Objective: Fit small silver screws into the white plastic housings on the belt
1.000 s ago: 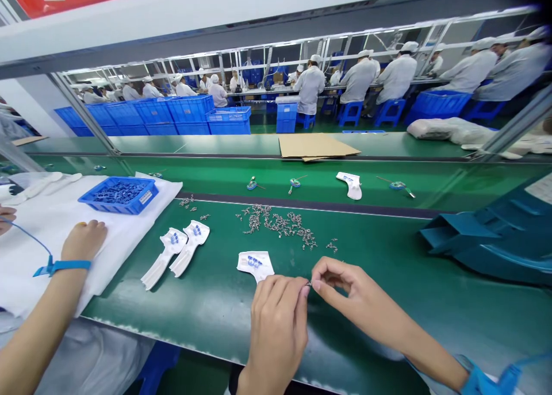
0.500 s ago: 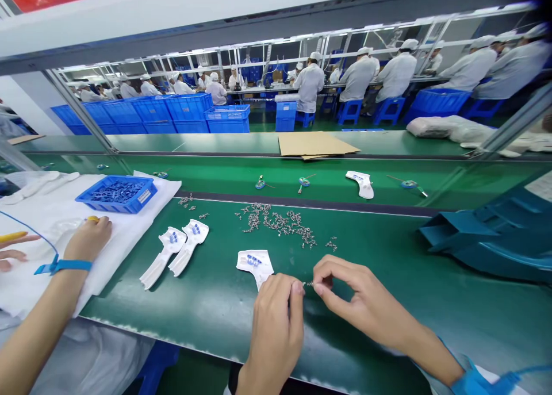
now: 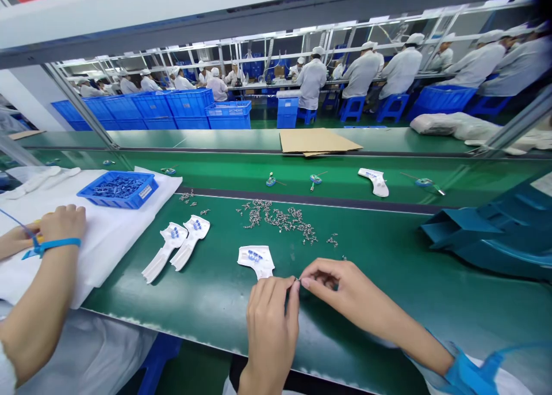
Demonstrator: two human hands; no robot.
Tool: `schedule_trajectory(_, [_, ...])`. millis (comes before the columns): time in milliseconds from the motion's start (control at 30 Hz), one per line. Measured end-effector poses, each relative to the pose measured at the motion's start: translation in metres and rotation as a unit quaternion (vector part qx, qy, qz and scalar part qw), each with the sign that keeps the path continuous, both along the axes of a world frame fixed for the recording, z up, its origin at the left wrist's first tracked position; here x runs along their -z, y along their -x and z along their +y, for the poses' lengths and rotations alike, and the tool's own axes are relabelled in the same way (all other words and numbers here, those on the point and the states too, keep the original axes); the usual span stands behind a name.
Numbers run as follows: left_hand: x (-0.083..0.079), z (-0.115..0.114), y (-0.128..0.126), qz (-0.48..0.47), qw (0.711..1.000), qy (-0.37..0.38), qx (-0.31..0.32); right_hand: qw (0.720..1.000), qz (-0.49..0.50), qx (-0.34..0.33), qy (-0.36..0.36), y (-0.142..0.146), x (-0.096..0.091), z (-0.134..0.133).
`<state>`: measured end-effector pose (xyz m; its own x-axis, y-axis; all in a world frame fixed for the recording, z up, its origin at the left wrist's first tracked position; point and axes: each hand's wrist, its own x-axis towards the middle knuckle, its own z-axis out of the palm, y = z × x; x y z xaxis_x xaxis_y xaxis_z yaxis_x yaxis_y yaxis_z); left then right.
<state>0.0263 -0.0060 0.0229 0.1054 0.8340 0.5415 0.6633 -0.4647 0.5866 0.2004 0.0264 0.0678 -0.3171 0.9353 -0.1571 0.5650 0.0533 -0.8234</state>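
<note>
Two white, curved plastic shells with blue inserts (image 3: 188, 246) lay side by side on the green tabletop (image 3: 202, 309). A third such shell (image 3: 257, 260) lay just beyond the left hand (image 3: 271, 323), whose thumb and forefinger pinched a tiny silvery metal piece (image 3: 297, 279). Small silvery metal parts (image 3: 282, 218) lay scattered farther back. The right hand (image 3: 338, 284) gripped the piece's other end between thumb and forefinger.

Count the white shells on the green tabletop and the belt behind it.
4 white shells: one and another side by side at left, a third partly hidden by the left hand, a fourth on the belt. More may lie out of view.
</note>
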Motion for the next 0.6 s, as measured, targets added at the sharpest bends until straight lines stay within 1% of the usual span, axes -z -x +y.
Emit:
schedule_trajectory(100, [-0.001,-0.002,0.0,0.005,1.0,-0.021,-0.014,0.998,0.057,0.004,0.04,0.008,0.004,0.002])
schedule_trajectory(200, [-0.001,-0.005,0.006,0.012,1.0,-0.018,0.0,0.994,0.087,-0.009,0.062,0.01,0.007,0.006])
schedule_trajectory(267, [0.001,-0.006,0.014,0.026,1.0,-0.003,0.01,0.996,0.075,-0.019,0.054,0.011,0.005,0.009])
schedule_trajectory(333, [0.005,-0.006,0.024,0.054,0.998,0.022,-0.002,0.998,0.043,-0.033,0.038,0.012,0.0,0.011])
schedule_trajectory(433, [0.012,-0.005,0.039,0.112,0.991,0.063,-0.025,0.996,-0.007,-0.087,0.026,0.018,-0.007,0.018])
schedule_trajectory(533, [0.018,-0.007,0.047,0.13,0.988,0.085,0.008,0.983,-0.046,-0.176,0.011,0.029,-0.008,0.028])
schedule_trajectory(600, [0.02,-0.009,0.048,0.121,0.988,0.089,0.027,0.973,-0.077,-0.216,-0.003,0.035,-0.006,0.033])
